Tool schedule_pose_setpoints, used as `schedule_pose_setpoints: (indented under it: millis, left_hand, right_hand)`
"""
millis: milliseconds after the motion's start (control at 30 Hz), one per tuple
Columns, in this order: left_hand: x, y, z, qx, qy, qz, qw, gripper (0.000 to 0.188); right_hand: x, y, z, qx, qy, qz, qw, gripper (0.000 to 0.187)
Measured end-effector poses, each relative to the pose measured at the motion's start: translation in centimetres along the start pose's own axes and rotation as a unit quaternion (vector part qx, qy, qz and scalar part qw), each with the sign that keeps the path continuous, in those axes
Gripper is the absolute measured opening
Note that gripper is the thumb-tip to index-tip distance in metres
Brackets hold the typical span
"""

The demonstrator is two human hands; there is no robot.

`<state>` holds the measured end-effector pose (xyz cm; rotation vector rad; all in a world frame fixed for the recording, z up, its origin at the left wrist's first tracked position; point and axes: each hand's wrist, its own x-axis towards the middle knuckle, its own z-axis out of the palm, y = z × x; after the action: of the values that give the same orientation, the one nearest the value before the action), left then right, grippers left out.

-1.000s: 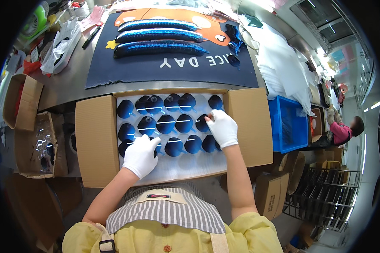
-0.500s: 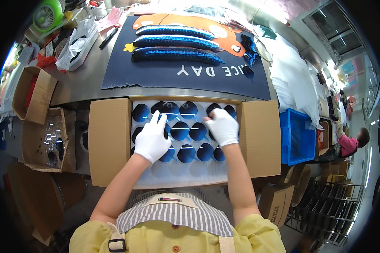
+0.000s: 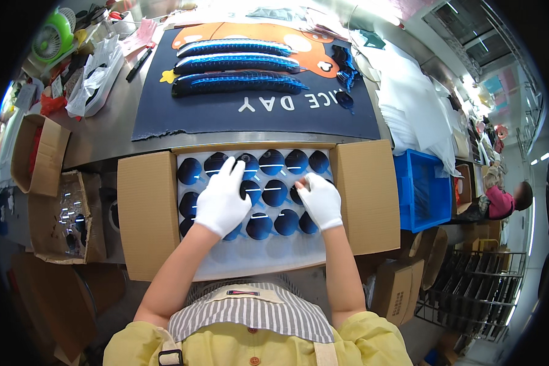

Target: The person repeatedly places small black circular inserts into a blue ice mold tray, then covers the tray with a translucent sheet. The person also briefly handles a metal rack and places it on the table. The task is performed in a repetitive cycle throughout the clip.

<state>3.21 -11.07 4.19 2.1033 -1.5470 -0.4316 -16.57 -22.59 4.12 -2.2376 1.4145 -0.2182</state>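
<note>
A cardboard box with its side flaps spread holds rows of sunglasses with round, dark-to-blue lenses on a white lining. My left hand, in a white glove, lies over the left part of these rows. Its fingers stretch away from me, the tips against a lens in the far row. My right hand, gloved too, is over the right side by the middle row. Thumb and fingertips come together there beside a partly covered lens; what they grip, if anything, is hidden.
Beyond the box, three long stacks of sunglasses and a loose blue-black heap lie on a dark printed mat. A blue crate stands at right, an open carton at left. Another person works far right.
My right hand has come nearer me, from the far row to the middle row. The left hand has shifted slightly right over the box. The whole view has moved a little.
</note>
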Motion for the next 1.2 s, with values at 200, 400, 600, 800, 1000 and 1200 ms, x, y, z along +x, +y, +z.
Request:
schedule_pose_setpoints:
  millis: [200,400,600,800,1000,1200]
  left_hand:
    - [-5.4,0.1,2.0,-0.592,0.081,-0.179,0.782,0.020]
    - [-9.2,-1.0,2.8,-0.601,0.116,-0.196,0.766,0.007]
    - [-11.5,-1.8,3.2,-0.592,0.132,-0.188,0.773,0.006]
    - [-12.3,-1.8,2.7,-0.626,0.130,-0.185,0.746,0.017]
    - [-9.5,-4.7,-2.2,-0.529,0.317,-0.013,0.787,0.054]
    - [-8.7,-6.4,-5.9,-0.511,0.351,-0.020,0.784,0.040]
  right_hand:
    - [-7.7,-4.2,4.8,0.340,-0.111,-0.160,0.920,0.025]
    - [-10.2,-5.3,8.7,0.348,-0.204,-0.105,0.909,0.024]
    - [-11.0,-6.7,8.3,0.329,-0.246,-0.069,0.909,0.023]
    - [-11.9,-7.6,8.7,0.291,-0.195,-0.091,0.932,0.018]
    - [-12.8,-8.0,8.8,0.300,-0.163,-0.087,0.936,0.016]
    - [-13.1,-9.6,9.6,0.049,-0.123,-0.249,0.959,0.016]
